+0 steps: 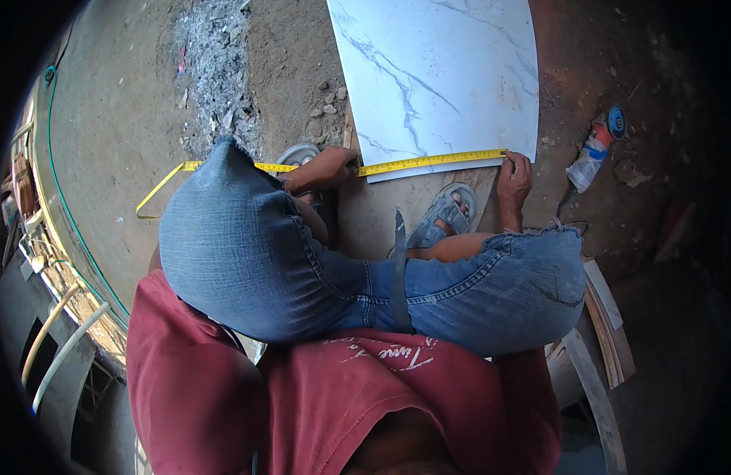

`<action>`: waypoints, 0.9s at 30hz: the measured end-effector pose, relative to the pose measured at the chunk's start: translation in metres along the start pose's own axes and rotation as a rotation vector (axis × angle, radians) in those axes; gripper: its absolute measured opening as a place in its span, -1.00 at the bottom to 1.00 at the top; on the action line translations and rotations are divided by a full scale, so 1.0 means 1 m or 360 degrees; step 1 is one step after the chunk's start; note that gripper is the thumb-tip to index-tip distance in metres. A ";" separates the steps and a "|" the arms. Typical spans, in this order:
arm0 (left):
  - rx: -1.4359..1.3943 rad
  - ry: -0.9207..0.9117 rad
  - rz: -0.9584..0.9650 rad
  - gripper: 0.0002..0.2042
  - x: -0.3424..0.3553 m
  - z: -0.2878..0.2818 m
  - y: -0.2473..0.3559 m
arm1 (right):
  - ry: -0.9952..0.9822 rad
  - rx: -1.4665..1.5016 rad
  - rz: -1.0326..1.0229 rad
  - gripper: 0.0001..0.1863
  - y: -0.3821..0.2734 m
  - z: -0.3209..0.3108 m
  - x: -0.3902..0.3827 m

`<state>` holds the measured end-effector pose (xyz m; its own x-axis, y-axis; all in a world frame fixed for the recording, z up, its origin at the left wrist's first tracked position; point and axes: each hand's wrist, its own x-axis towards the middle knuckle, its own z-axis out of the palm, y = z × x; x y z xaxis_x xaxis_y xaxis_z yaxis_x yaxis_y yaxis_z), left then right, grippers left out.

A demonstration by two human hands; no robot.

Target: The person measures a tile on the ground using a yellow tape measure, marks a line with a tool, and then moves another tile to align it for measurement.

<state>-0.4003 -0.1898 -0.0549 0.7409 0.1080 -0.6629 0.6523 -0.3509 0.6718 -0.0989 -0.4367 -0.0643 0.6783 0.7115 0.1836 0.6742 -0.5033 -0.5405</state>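
Observation:
A yellow tape measure [429, 161] lies stretched across the near end of a white tile sheet [452, 79] with blue-grey marbled veins. My left hand [331, 167] is closed on the tape just beyond the tile's left edge. At the tile's right edge my right hand [514, 184] has its fingers curled around the tape's end. The blade runs on left past my left hand, passes behind my knee and bends back in a loop near the floor. A board [452, 194] shows under the tile's near end, between my sandalled feet.
An angle grinder [599, 144] with a blue disc and plastic wrapping lies right of the tile. Rubble and grey debris [219, 79] cover the floor at far left. A green hose [64, 190] runs along the left side. Wood strips [607, 324] lie behind my right knee.

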 end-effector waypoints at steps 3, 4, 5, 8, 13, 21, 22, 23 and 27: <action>0.0058 -0.0008 0.0014 -0.79 -0.006 0.000 0.000 | 0.0007 -0.0013 0.0080 -0.83 0.001 -0.001 0.001; 0.0035 -0.0018 -0.0005 -0.79 -0.010 0.000 0.000 | -0.0003 -0.0003 0.0080 -0.83 0.001 0.000 0.001; 0.0029 -0.0023 0.0001 -0.79 -0.009 0.000 0.001 | -0.0017 -0.0042 0.0088 -0.82 0.004 -0.003 0.000; -0.0036 0.0016 0.0028 -0.80 -0.007 0.003 0.000 | -0.0049 -0.0087 0.0092 -0.80 0.007 -0.008 -0.001; -0.0185 0.0030 0.0037 -0.78 -0.003 0.009 -0.008 | -0.0066 -0.0087 0.0087 -0.80 0.010 -0.006 -0.004; -0.0224 0.0136 -0.0025 -0.78 -0.003 0.012 -0.005 | -0.0023 -0.0057 0.0023 -0.83 0.014 -0.003 -0.004; -0.0207 0.0153 -0.0031 -0.78 -0.002 0.012 -0.006 | -0.0026 -0.0058 0.0021 -0.83 0.014 -0.002 -0.005; -0.0211 0.0151 -0.0030 -0.78 0.000 0.014 -0.007 | -0.0026 -0.0062 0.0035 -0.83 0.015 -0.002 -0.005; -0.0172 0.0174 -0.0054 -0.78 0.001 0.015 -0.006 | -0.0007 -0.0072 0.0029 -0.84 0.017 0.000 -0.005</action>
<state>-0.4060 -0.2012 -0.0641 0.7274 0.2207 -0.6498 0.6862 -0.2442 0.6852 -0.0912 -0.4488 -0.0745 0.6892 0.7043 0.1705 0.6746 -0.5376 -0.5059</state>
